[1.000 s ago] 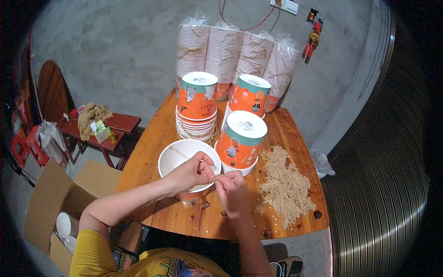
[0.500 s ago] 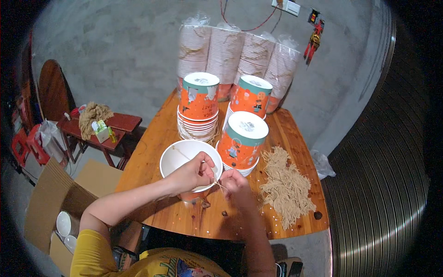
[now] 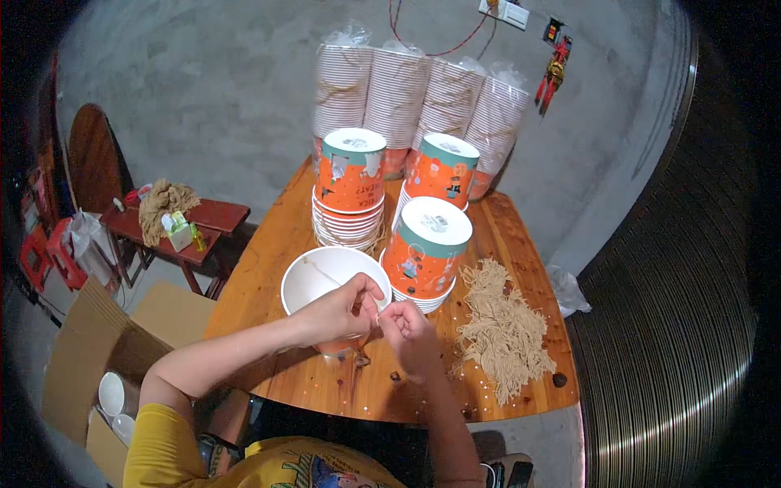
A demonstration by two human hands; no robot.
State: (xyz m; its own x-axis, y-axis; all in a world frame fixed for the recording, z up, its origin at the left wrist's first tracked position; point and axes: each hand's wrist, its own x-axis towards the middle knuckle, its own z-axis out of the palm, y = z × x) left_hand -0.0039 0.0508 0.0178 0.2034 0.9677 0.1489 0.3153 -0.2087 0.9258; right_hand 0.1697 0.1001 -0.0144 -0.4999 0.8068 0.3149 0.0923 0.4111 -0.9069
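A white-lined paper bucket with an orange outside stands open end up on the wooden table in front of me. A thin beige cord runs across its mouth into my left hand, whose fingers are pinched together over the bucket's near right rim. My right hand pinches the cord's end at the same rim, its fingertips almost touching those of the left. The knot or hole between the fingertips is too small to make out. To the right lies a loose heap of beige cords.
Upside-down stacks of orange-and-green buckets stand just beyond my hands. Tall plastic-wrapped bucket stacks line the wall. An open cardboard box sits at the lower left, and a red bench stands farther left.
My right hand has moved slightly left and in toward the left fingertips; its fingers are now bunched at the rim. The left hand has shifted a little. The bucket stays in place.
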